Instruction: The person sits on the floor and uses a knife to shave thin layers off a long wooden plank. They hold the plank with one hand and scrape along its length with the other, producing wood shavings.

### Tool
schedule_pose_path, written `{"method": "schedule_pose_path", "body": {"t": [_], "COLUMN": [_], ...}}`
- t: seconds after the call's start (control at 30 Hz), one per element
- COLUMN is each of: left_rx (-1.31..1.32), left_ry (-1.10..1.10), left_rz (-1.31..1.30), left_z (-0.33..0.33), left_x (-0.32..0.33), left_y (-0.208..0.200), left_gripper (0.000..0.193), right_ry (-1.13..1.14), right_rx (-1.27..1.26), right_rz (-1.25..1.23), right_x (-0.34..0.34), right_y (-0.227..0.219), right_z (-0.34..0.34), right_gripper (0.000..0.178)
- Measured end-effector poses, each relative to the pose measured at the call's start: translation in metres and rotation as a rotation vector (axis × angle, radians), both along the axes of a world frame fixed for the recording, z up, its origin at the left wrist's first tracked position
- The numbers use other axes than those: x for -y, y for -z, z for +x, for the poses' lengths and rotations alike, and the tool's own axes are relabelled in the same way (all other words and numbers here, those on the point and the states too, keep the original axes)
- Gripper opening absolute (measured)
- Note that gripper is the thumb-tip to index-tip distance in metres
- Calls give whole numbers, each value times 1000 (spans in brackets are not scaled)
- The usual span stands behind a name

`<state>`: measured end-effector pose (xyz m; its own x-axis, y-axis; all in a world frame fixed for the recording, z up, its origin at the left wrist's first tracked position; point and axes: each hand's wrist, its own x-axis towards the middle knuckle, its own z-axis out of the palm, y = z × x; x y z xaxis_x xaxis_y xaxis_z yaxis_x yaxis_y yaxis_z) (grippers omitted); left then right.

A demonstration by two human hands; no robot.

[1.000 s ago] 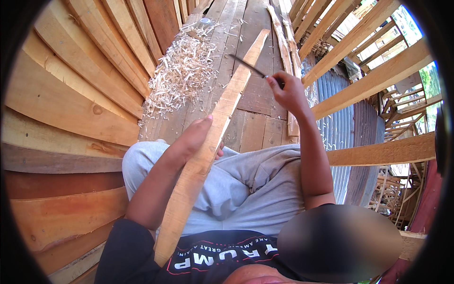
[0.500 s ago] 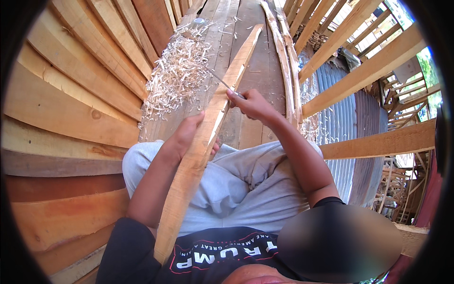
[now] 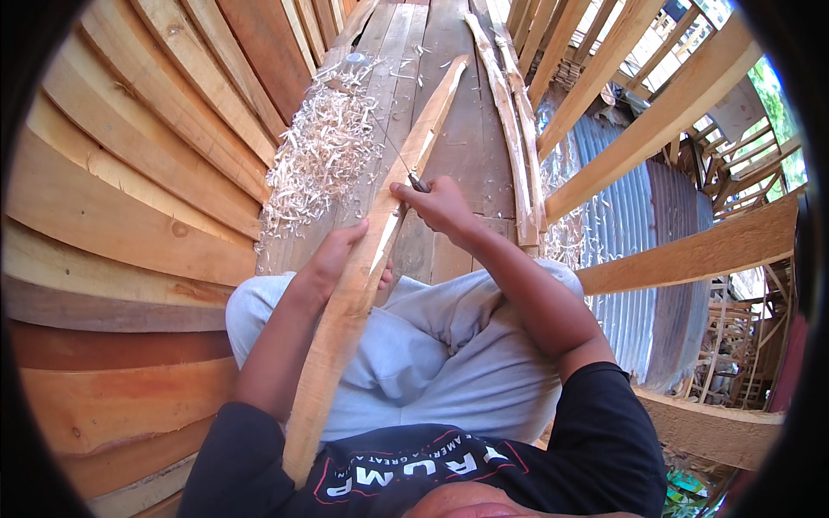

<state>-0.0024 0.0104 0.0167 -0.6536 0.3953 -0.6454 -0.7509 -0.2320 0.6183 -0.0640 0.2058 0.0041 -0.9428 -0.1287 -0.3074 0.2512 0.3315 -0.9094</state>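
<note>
Near the grey-trousered lap (image 3: 432, 371), left hand (image 3: 331, 259) grips a plank (image 3: 341, 321), right hand (image 3: 440, 205) clasps a knife (image 3: 419, 184).

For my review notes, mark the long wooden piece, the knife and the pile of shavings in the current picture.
Long wooden piece (image 3: 342, 324): head view, on its broad face.
Knife (image 3: 419, 183): head view, on its dark handle.
Pile of shavings (image 3: 319, 155): head view, middle of the heap.

Plank floor (image 3: 466, 142): shavings heap (image 3: 319, 151), long wood strips (image 3: 505, 112).
</note>
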Motion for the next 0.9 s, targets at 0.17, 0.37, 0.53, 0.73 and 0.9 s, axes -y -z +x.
{"method": "schedule_pose_path", "body": {"t": [0.17, 0.37, 0.53, 0.73, 0.9], "left_rx": [-79, -197, -223, -205, -157], "left_ry": [-9, 53, 7, -25, -122], "left_rz": [72, 119, 213, 270, 296], "left_z": [-1, -3, -7, -21, -20], "left_x": [-5, -6, -9, -12, -14], "left_y": [-3, 0, 8, 20, 21], "left_gripper": [47, 59, 68, 80, 80], "right_ry": [22, 25, 63, 65, 128], "right_rx": [-68, -123, -135, -172, -138], "right_rz": [3, 3, -51, -29, -145], "right_x": [-5, -6, -8, -9, -7], "right_y": [5, 11, 7, 17, 12], "right_z": [-5, -12, -14, -34, -39], "right_gripper": [47, 46, 46, 46, 42]}}
